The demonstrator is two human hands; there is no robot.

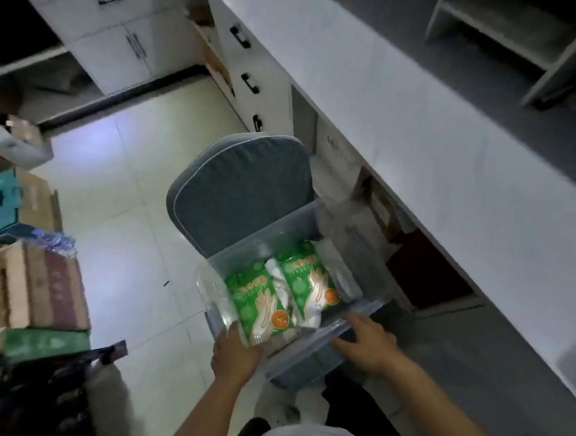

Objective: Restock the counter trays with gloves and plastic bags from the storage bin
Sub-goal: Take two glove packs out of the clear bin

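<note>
A clear plastic storage bin stands on a grey cushioned chair beside the white counter. Inside lie two green glove packs, one on the left and one on the right, with white plastic bags between them. My left hand grips the bin's near left corner, fingers over the rim by the left glove pack. My right hand holds the bin's near right edge, fingers curled on the rim. No counter trays are in view.
Cardboard boxes and a teal box crowd the floor at left. White cabinets with black handles line the back. Open shelves under the counter hold dark items. Pale tiled floor lies left of the chair.
</note>
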